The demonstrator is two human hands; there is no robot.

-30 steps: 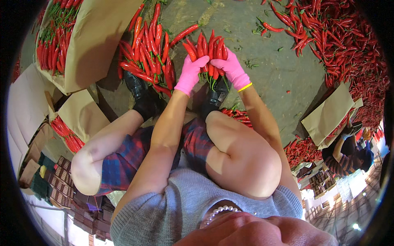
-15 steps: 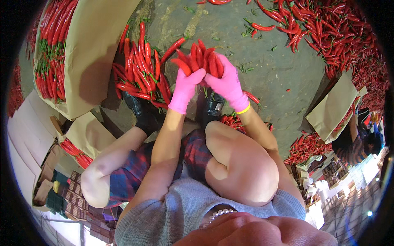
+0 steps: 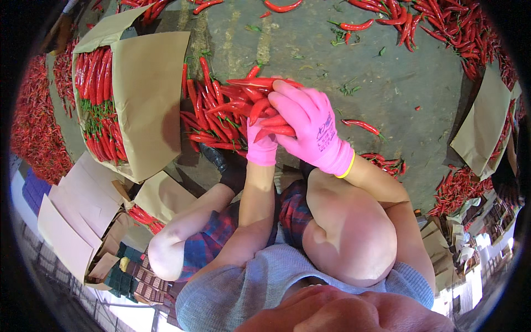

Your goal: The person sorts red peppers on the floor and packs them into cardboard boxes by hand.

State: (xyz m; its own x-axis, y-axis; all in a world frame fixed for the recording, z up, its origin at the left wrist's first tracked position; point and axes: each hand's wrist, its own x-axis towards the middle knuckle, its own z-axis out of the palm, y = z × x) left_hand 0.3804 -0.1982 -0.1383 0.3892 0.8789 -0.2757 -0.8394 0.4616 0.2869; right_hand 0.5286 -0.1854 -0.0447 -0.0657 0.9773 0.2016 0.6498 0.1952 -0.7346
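A bunch of long red chilli peppers [image 3: 251, 106] is held between my two hands, with the tips pointing various ways. My right hand [image 3: 314, 124], in a pink glove with a yellow cuff, is closed over the bunch from the right. From below, my pink-gloved left hand [image 3: 261, 149] supports the same peppers, which hide most of its fingers. Just left of and beyond my hands, a loose pile of red chillies [image 3: 206, 119] lies on the floor. Beside that pile stands a box [image 3: 149, 105] with tan paper flaps, packed with rows of red chillies showing green stems.
A large chilli heap [image 3: 464, 27] spreads at the far right, another heap [image 3: 38, 127] at the left edge. A tan carton [image 3: 482, 124] stands at right. A few chillies lie near my right wrist. Flattened cardboard [image 3: 77, 199] and a smaller box [image 3: 163, 196] sit at left.
My right hand has turned and now lies over the peppers, its back showing. The bunch tilts sideways to the left. The view has shifted, with more of the left side visible.
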